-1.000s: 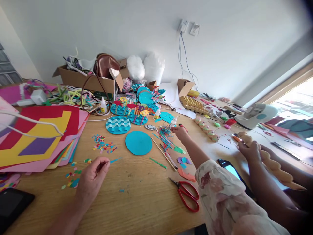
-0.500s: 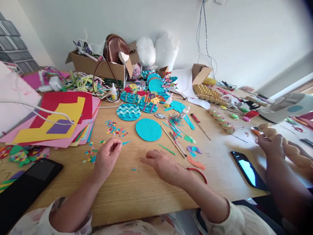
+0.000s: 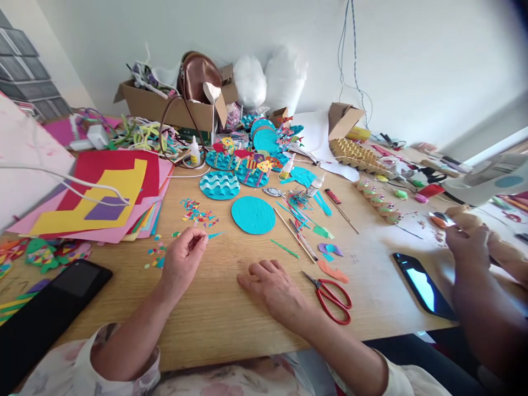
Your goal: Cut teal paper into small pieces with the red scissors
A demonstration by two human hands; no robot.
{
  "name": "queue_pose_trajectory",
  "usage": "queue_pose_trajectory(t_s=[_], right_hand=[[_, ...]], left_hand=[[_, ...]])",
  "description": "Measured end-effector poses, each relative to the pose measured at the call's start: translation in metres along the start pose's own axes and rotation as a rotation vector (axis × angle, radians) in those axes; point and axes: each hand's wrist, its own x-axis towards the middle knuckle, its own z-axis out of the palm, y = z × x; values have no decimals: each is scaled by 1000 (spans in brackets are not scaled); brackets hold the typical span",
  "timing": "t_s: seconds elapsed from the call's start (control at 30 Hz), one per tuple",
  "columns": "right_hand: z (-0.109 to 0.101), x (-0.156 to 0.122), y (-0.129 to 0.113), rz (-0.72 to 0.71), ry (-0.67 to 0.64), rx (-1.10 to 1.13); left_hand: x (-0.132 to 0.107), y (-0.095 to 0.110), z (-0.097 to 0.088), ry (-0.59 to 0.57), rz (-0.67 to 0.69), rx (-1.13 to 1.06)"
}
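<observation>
Craft room in a home: my wooden counter (image 3: 231,319) under plain white walls. At 10 o'clock, stacked coloured paper sheets (image 3: 103,203). At 12 o'clock, a cardboard box (image 3: 173,113) of scraps, glue bottles (image 3: 194,153) and teal paper discs (image 3: 253,215). At 1 o'clock, red scissors (image 3: 332,291). At 2 o'clock, cut egg cartons (image 3: 357,157). At 3 o'clock, a co-worker's hand (image 3: 468,247) on another piece.

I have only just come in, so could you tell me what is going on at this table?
A person sits at a wooden table strewn with paper craft. Their left hand pinches a thin teal paper sliver near scattered confetti. Their right hand lies flat on the wood beside red scissors. At the right, another person's hand handles a tan shape.
</observation>
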Motion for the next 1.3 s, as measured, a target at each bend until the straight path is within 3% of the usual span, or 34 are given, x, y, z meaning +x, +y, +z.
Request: queue_pose_trajectory(t_s=[0.13,0.27,0.5,0.63,0.87,1.03,1.13,1.3], right_hand=[[7,-16,7,230,100,168],[17,-24,0,312,85,195],[26,-15,-30,283,97,251],[24,-10,-25,265,130,296],[19,5,-10,392,200,358],[22,6,-20,445,224,303],[28,-1,-28,398,257,250],[34,-6,-38,334,194,246]], left_hand=[[1,1,0,-3,12,-5],[1,2,0,-2,19,-6],[2,0,-2,10,9,-21],[3,1,-1,18,9,-20],[2,1,-1,2,14,-20],[3,-1,-1,13,9,-12],[2,1,-1,13,7,-15],[1,1,0,-1,-6,-9]])
